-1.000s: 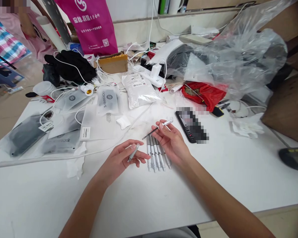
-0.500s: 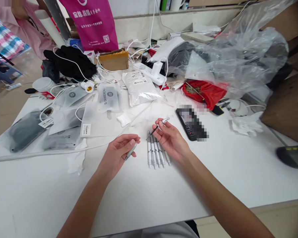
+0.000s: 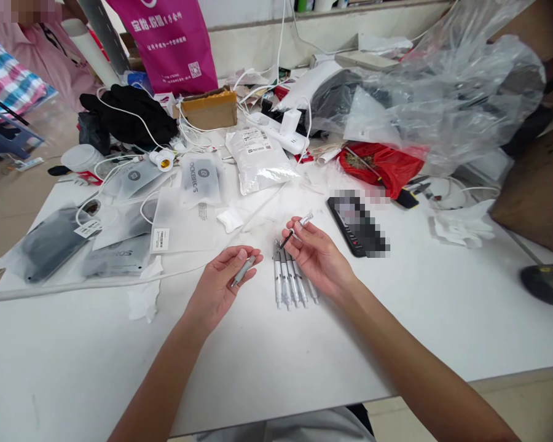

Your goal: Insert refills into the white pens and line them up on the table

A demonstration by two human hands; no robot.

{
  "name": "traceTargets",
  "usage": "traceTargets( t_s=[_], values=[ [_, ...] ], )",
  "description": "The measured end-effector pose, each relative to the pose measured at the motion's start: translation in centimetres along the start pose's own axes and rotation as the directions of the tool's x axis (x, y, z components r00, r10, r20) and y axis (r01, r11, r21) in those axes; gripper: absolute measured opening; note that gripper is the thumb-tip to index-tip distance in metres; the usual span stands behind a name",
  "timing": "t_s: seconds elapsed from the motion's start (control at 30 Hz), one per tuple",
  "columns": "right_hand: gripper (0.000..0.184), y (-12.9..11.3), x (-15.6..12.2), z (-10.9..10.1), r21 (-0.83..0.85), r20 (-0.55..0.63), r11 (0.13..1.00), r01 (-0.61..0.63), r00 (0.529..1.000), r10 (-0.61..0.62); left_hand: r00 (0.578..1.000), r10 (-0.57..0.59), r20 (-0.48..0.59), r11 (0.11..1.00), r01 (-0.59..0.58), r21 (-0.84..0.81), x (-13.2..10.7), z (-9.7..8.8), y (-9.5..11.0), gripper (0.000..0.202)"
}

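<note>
My left hand (image 3: 221,283) is closed around a short grey pen part (image 3: 242,271), palm up, above the white table (image 3: 276,356). My right hand (image 3: 317,255) pinches a thin dark refill (image 3: 284,239) and a clear pen piece (image 3: 306,219) between its fingertips. Under and between the hands, several white pens (image 3: 289,281) lie side by side on the table, partly covered by my right hand.
A black phone (image 3: 357,224) lies right of my right hand. Packaged goods in plastic bags (image 3: 198,181), white cables, a power strip (image 3: 279,132), a cardboard box (image 3: 209,109), a magenta bag (image 3: 168,40) and a large clear plastic bag (image 3: 447,98) crowd the far half. A person in pink sits far left.
My left hand has curled tighter round the grey part and risen slightly. My right hand has drawn the refill back toward itself, nearer the pens.
</note>
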State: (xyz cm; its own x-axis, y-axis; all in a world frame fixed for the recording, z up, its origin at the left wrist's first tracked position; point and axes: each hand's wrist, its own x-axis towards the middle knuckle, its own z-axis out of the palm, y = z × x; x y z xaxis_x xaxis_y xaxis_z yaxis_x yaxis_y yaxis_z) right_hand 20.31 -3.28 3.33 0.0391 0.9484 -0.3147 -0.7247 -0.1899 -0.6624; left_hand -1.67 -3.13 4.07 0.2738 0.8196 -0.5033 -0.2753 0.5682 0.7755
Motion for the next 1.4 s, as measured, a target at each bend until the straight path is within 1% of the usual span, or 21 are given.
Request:
traceTargets(
  t_s=[0.23,0.47,0.7,0.87,0.97,1.07,1.17,1.23,1.3,1.4],
  values=[
    [0.028,-0.04,-0.3,0.38,0.032,0.02,0.999,-0.017,1.0,0.017,0.999,0.041,-0.006,0.999,-0.041,-0.032,-0.16,0.34,0.24,0.024],
    [0.026,0.09,-0.09,0.11,0.033,0.028,0.999,-0.013,1.0,0.012,0.999,0.034,-0.035,0.998,-0.035,-0.044,-0.16,0.11,0.22,0.027],
    [0.025,0.06,-0.1,0.08,0.028,0.031,0.999,-0.014,0.999,0.013,0.997,0.039,-0.062,0.991,-0.046,-0.123,0.01,0.51,0.25,0.026],
    [0.024,0.1,-0.01,0.07,0.012,0.019,1.0,-0.003,1.0,0.002,0.998,0.042,-0.042,0.991,-0.047,-0.124,-0.22,0.84,0.61,0.029],
    [0.026,0.11,-0.01,0.04,-0.006,0.012,1.0,0.001,1.0,-0.001,0.999,0.027,-0.041,0.993,-0.031,-0.111,-0.38,0.84,0.72,0.028],
    [0.025,0.05,-0.05,0.1,0.005,0.002,1.0,0.0,1.0,0.0,0.997,0.037,-0.061,0.992,-0.044,-0.121,-0.36,0.71,0.53,0.024],
    [0.025,-0.03,-0.11,0.23,0.021,-0.001,1.0,-0.001,1.0,0.001,0.995,0.059,-0.08,0.986,-0.07,-0.152,-0.12,0.51,0.16,0.025],
    [0.025,-0.04,-0.13,0.26,0.025,-0.001,1.0,-0.001,1.0,0.002,0.995,0.054,-0.085,0.981,-0.068,-0.179,0.07,0.38,-0.02,0.025],
    [0.024,0.01,-0.12,0.22,0.025,-0.002,1.0,-0.002,1.0,0.002,0.996,0.058,-0.061,0.979,-0.069,-0.193,0.15,0.3,-0.11,0.025],
    [0.025,0.13,-0.12,0.11,0.011,-0.001,1.0,0.006,1.0,-0.005,0.995,0.087,0.053,0.985,-0.077,-0.155,-0.04,0.3,-0.1,0.028]
  ],
)
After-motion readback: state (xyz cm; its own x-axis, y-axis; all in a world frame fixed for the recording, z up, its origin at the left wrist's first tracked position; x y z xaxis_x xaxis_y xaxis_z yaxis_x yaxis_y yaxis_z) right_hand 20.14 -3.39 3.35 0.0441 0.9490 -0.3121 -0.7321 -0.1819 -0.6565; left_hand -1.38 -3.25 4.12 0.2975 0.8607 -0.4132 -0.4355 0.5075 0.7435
